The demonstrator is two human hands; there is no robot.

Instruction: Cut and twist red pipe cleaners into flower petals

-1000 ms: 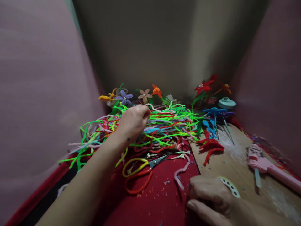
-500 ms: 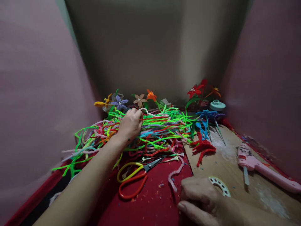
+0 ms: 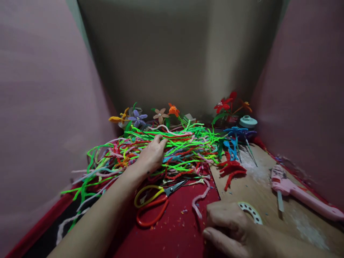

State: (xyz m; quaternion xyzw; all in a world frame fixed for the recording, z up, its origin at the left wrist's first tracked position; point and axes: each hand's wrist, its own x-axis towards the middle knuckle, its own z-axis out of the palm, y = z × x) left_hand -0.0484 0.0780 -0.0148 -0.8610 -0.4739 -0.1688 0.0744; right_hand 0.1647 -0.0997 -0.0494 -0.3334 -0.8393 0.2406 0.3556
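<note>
My left hand (image 3: 153,153) lies on a spread heap of colourful pipe cleaners (image 3: 185,144), mostly bright green with red, pink and blue among them. Its finger and thumb tips show a small gap and touch the strands; no strand is lifted. My right hand (image 3: 228,225) rests at the lower right with fingers curled in; whatever is inside is hidden. Left of it lies a bent pink pipe cleaner (image 3: 200,199). Scissors (image 3: 165,193) with a yellow and a red handle lie on the red cloth (image 3: 180,229), blades partly open.
Behind the heap stand several pipe-cleaner flowers (image 3: 137,117). On the board (image 3: 258,193) at right are a pink glue gun (image 3: 295,190), red pipe-cleaner pieces (image 3: 232,168) and a white ring with holes (image 3: 251,212). A pale teal lid-like object (image 3: 248,121) stands behind. Walls close in both sides.
My left hand has moved down and slightly nearer on the heap, uncovering a pale pink strand at the top. My right hand stays in place.
</note>
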